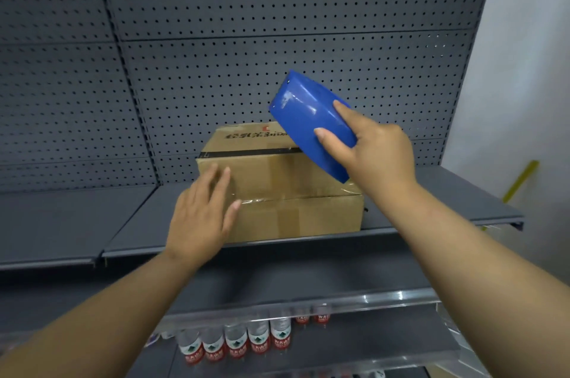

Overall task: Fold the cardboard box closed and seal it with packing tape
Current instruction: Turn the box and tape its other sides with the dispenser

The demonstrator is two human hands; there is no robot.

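A brown cardboard box stands on a grey shelf, its top flaps folded down. Clear tape runs along its front top edge and black tape crosses the top. My left hand lies flat with spread fingers on the box's front left corner. My right hand grips a blue tape dispenser, held tilted above the box's right side, its lower end close to the right top edge where clear tape shows.
The grey shelf juts out from a perforated grey back panel. A lower shelf holds several water bottles with red labels. A white wall and a yellow strip are to the right.
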